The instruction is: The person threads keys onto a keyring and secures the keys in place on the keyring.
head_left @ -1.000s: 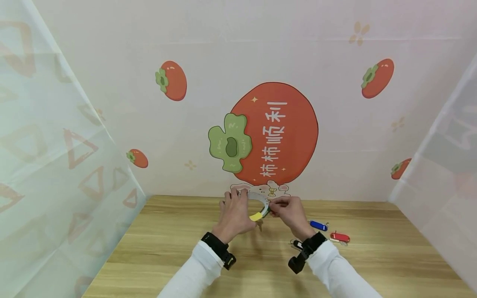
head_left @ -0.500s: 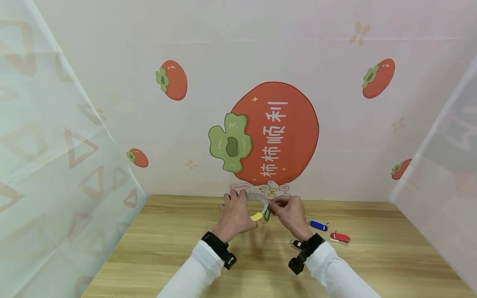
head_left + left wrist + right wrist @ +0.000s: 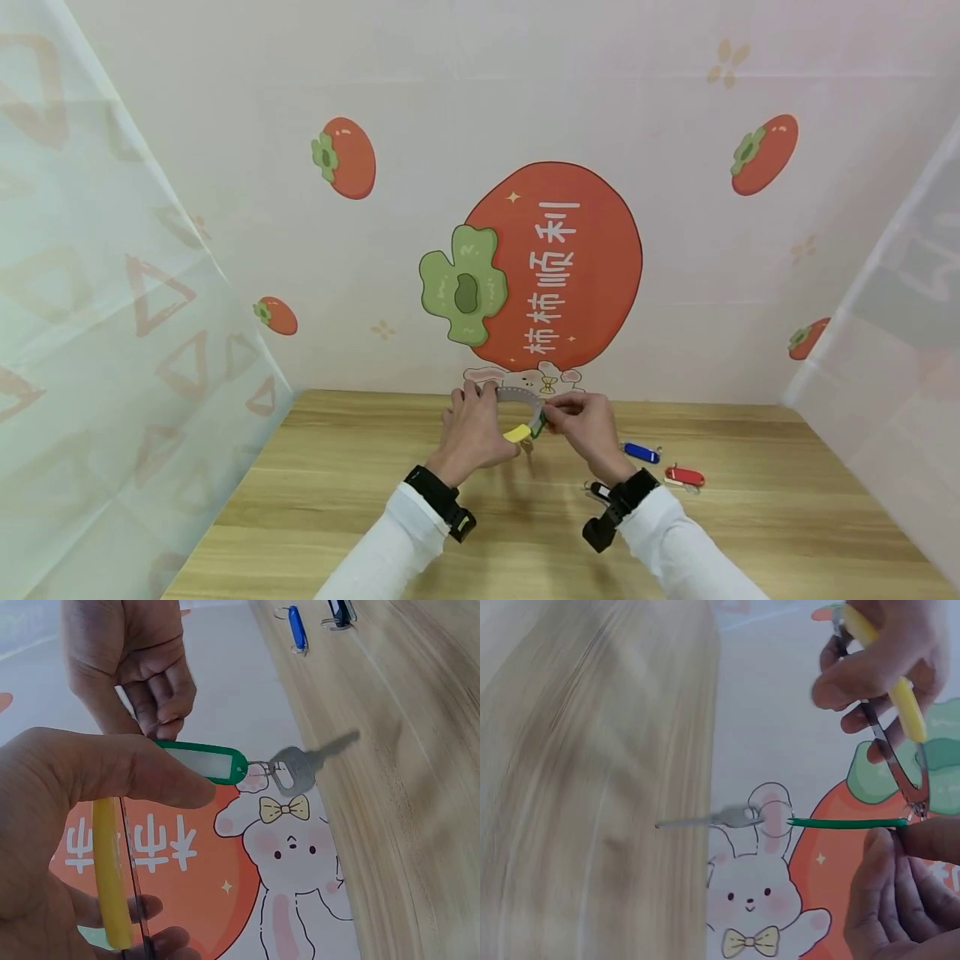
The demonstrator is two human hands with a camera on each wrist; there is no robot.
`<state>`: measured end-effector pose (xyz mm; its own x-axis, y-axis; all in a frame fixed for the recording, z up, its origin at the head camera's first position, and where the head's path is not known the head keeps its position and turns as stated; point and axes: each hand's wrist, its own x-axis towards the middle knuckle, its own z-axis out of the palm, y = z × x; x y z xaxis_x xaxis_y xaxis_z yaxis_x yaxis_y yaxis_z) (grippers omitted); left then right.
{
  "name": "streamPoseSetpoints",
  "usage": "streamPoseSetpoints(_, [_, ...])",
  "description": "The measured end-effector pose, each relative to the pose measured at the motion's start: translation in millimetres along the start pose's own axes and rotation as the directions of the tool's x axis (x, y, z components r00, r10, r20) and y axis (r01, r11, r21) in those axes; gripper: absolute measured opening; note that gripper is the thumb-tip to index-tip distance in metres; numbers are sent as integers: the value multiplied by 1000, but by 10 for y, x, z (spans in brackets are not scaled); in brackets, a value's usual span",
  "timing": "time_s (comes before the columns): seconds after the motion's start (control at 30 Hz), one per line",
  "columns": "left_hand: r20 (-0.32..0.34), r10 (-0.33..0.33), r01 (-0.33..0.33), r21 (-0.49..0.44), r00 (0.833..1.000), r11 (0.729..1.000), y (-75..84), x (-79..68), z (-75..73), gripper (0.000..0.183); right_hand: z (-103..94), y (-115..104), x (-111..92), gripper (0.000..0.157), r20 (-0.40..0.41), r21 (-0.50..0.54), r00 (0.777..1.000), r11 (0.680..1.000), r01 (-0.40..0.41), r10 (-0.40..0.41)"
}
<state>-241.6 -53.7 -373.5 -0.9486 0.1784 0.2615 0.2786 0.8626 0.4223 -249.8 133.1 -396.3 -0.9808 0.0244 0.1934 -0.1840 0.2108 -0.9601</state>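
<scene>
My left hand grips a large grey hoop, which has a row of small holes and a yellow section. On the hoop's right side my right hand pinches the end of a green key tag with a white label. From the tag's other end a silver key hangs on a thin split ring. The left thumb overlaps the tag in the left wrist view. A small chain link shows by the right fingertips in the right wrist view; the fingers hide part of the join there.
To the right on the wooden table lie a blue key tag and a red key tag. A black key tag lies partly behind the right wrist camera. Behind the table stands a printed backdrop.
The green tag and its key have swung a little at the hoop's right side, with the tag dropping clear, then tilting back alongside the hoop. Both hands have stayed nearly in place.
</scene>
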Motion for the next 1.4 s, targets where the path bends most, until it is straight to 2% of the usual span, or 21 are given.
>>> streamPoseSetpoints(0.1, [-9, 12, -12, 9, 1000, 1000, 0, -1, 0, 90, -24, 0, 3, 14, 36, 83, 997, 994, -70, 67])
streamPoseSetpoints(0.17, [-9, 14, -14, 10, 1000, 1000, -1, -3, 3, 89, -32, 0, 3, 15, 47, 96, 996, 992, -82, 78])
streamPoseSetpoints(0.37, [2, -11, 11, 14, 1000, 1000, 5, -11, 8, 89, -27, 12, -12, 10, 26, 9, 999, 1000, -27, 27])
streamPoseSetpoints(0.53, [10, -40, 40, 15, 999, 999, 23, -14, -2, 87, -11, 34, -21, 5, -7, -121, 995, 988, 98, -99])
streamPoseSetpoints(0.73, [32, -64, 64, 2, 997, 998, 30, -13, -15, 86, 1, 34, -28, 5, -33, -279, 961, 926, 254, -274])
streamPoseSetpoints(0.93, [43, -71, 71, 8, 997, 997, 25, -12, -12, 83, 18, 30, -35, 5, -33, -380, 928, 864, 331, -370])
streamPoseSetpoints(1.0, [38, -73, 73, 5, 997, 997, 33, -14, -11, 84, 22, 22, -38, 5, -38, -380, 934, 869, 316, -356])
streamPoseSetpoints(1.13, [6, -61, 61, 6, 998, 998, 51, -23, 1, 88, 38, 6, -40, 7, -60, -297, 966, 928, 224, -252])
streamPoseSetpoints(1.23, [-29, -34, 35, 15, 999, 999, 53, -24, 18, 85, 44, -4, -39, 7, -74, -247, 976, 952, 181, -204])
streamPoseSetpoints(1.3, [-39, -21, 22, 17, 999, 1000, 51, -23, 24, 84, 45, -9, -36, 5, -74, -256, 974, 948, 187, -213])
streamPoseSetpoints(1.4, [-34, -12, 13, 14, 999, 1000, 47, -24, 16, 86, 37, -18, -32, 4, -57, -318, 960, 917, 242, -273])
